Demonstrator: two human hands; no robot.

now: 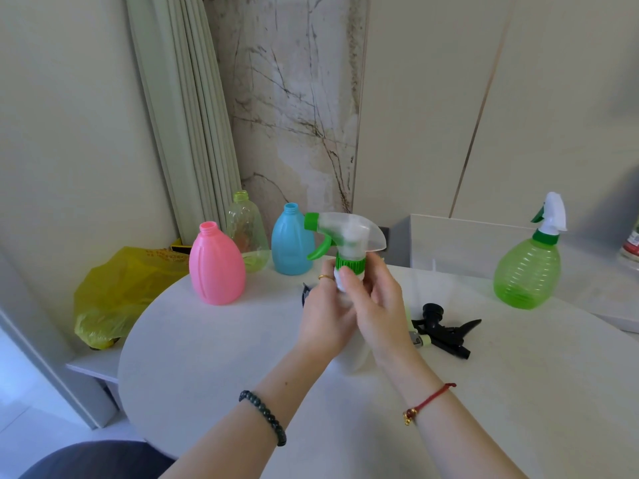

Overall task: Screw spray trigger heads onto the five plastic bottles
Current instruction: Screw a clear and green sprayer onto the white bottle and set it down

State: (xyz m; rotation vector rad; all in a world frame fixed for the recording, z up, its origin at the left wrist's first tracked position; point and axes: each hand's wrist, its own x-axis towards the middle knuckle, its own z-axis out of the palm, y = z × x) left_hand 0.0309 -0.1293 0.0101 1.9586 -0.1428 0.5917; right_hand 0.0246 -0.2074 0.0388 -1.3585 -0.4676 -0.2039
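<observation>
Forearms: both reach in from the bottom edge over the table. The left forearm (221,440) wears a dark bead bracelet (263,417), and the right forearm (470,437) wears a red cord (430,402) with a small gold charm.
Table: round and white (207,357).
Yellow bag: crumpled plastic (117,295) on a lower ledge beyond the table's far-left edge.
Green bottle: ribbed and see-through (527,274), upright at the far right, well apart from the others. A white trigger head (552,216) is already on its neck.
Pink bottle: upright at the far left (217,271), neck open.
Blue bottle: upright (290,243), neck open, just behind the held head's nozzle.
Yellowish clear bottle: upright (247,233), neck open, set back between the pink and the blue.
Left hand: fingers curled round the white bottle below its neck (325,312), with a gold ring (325,277) on one finger.
Right hand: thumb and fingers closed round the green collar (350,263) at the head's base (378,305).
White bottle: held up over the middle of the table between both hands (340,283). Only the neck shows clearly, and the body is mostly hidden.
Clear trigger head: upright on the white bottle's neck (349,233), green nozzle and lever pointing left. How far it is screwed down cannot be told.
Black trigger head: lying loose on its side (446,328), just right of the right hand.
Dark piece: a small part (306,293) peeks out beside the left hand, too hidden to identify.
</observation>
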